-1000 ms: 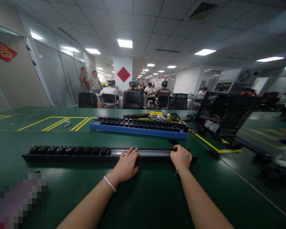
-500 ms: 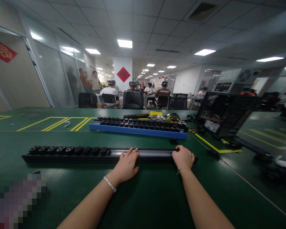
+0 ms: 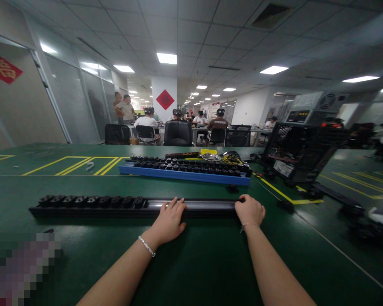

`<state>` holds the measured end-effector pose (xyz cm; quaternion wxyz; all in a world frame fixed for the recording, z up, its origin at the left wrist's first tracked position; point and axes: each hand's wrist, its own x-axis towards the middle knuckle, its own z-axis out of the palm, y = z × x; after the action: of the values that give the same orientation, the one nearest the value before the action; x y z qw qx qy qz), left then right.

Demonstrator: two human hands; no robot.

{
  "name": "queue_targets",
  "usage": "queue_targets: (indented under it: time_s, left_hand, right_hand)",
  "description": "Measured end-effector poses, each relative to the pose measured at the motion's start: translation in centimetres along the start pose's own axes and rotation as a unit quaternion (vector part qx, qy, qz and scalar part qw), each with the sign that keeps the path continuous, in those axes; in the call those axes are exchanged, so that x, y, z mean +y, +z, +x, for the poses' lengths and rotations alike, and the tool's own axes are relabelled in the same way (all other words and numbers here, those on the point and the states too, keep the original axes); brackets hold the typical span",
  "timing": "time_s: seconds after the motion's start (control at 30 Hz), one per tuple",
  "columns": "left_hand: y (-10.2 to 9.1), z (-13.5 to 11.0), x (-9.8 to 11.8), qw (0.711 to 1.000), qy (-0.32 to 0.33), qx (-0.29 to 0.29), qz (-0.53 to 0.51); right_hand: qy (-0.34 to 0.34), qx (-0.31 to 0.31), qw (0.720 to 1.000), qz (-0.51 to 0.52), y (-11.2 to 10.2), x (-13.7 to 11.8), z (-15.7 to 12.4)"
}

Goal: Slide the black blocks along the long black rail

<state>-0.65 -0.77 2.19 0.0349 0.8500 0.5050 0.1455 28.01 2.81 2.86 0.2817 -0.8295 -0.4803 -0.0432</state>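
Note:
A long black rail (image 3: 95, 212) lies across the table before me. A row of several small black wheel-like pieces (image 3: 92, 201) fills its left part. To their right, a shiny metal channel (image 3: 207, 205) shows bare. My left hand (image 3: 169, 217) rests on the rail's middle with its fingers spread and stretched out, holding nothing. At the rail's right end is my right hand (image 3: 250, 211), its fingers curled down; whatever is under them is hidden. Just behind it, a small loose black piece (image 3: 232, 188) sits on the table.
Behind the rail stands a blue rail (image 3: 185, 175) loaded with similar black pieces. An open black computer case (image 3: 296, 148) stands at the right. Cables (image 3: 232, 157) and a yellow item (image 3: 208, 151) lie farther back on the green table (image 3: 83, 255). Several people sit beyond.
My right hand has shifted a little to the right, over the rail's end. My left hand and the rail have stayed in place.

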Motion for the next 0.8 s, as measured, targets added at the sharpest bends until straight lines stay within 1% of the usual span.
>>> queue_targets:
  time_s: [0.37,0.53,0.63,0.8]
  left_hand:
    - [0.0,0.0,-0.1,1.000,0.000,0.002,-0.005]
    - [0.0,0.0,-0.1,1.000,0.000,-0.002,-0.005]
    - [0.1,0.0,-0.2,1.000,0.001,0.001,-0.004]
    - [0.3,0.0,-0.2,1.000,0.001,0.005,0.002]
  right_hand:
    - [0.010,-0.005,1.000,0.006,-0.2,0.9,0.5]
    - [0.046,-0.022,0.998,0.022,-0.6,1.0,0.7]
    - [0.056,-0.033,0.998,0.027,-0.6,1.2,1.0]
    - [0.072,-0.031,0.996,0.043,-0.5,1.6,1.2]
